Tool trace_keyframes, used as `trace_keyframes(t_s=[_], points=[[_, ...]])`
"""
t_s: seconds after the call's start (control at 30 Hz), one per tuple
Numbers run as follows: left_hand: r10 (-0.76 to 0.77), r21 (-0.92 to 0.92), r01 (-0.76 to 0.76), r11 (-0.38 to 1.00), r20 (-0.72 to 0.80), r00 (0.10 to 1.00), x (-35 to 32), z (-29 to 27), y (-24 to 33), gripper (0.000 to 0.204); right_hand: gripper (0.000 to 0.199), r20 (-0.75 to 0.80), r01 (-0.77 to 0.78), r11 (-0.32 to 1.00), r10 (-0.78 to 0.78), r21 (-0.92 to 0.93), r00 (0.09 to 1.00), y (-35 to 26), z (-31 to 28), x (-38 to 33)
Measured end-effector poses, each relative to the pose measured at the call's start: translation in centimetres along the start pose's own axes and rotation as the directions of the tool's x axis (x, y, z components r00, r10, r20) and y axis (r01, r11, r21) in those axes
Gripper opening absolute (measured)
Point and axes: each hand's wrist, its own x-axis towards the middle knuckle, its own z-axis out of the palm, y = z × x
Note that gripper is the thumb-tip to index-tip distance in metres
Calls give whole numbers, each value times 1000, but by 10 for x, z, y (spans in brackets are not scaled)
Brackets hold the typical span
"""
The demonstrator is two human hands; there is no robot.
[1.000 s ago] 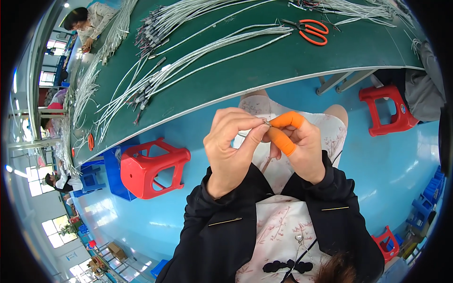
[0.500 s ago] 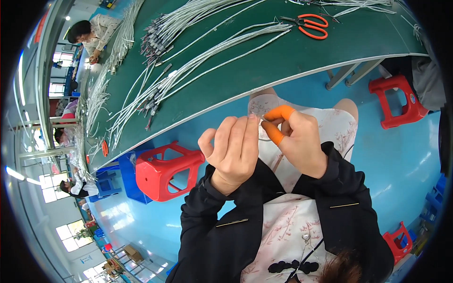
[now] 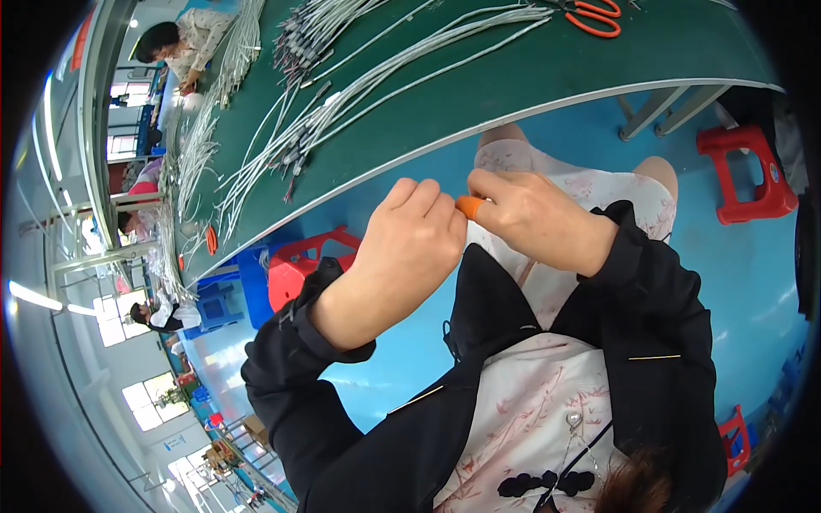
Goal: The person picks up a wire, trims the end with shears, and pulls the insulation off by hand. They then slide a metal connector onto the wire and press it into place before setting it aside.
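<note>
My left hand (image 3: 416,235) is curled closed above my lap, its back turned up. My right hand (image 3: 534,221) meets it fingertip to fingertip, also closed, with an orange finger cot (image 3: 469,207) showing at the meeting point. Whatever they pinch between them is hidden behind the fingers. Beyond my hands, several white cables (image 3: 402,60) with stripped dark ends lie on the green table (image 3: 479,90). Orange-handled snips (image 3: 593,17) rest near its far side.
A larger bundle of white cables (image 3: 329,30) lies farther back on the table. Red stools (image 3: 291,278) stand to the left, and another red stool (image 3: 744,175) to the right. At the far left a co-worker (image 3: 192,47) sits by a pile of cables (image 3: 235,60).
Both hands have turned over and curled in. The left fingers, straight before, are now folded, and the right hand's orange-covered fingers are mostly hidden. The view has shifted slightly.
</note>
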Motion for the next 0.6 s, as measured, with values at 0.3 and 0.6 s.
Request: trace_keyframes(t_s=[0.3,0.6], points=[[114,-614,-75,786,24,993,-12,-5,-20,7,20,81,108,911,-152,398,985,-3,2,-8],[-29,-994,34,106,31,999,-6,0,-26,7,10,-43,-9,656,63,755,997,-14,-10,-16]])
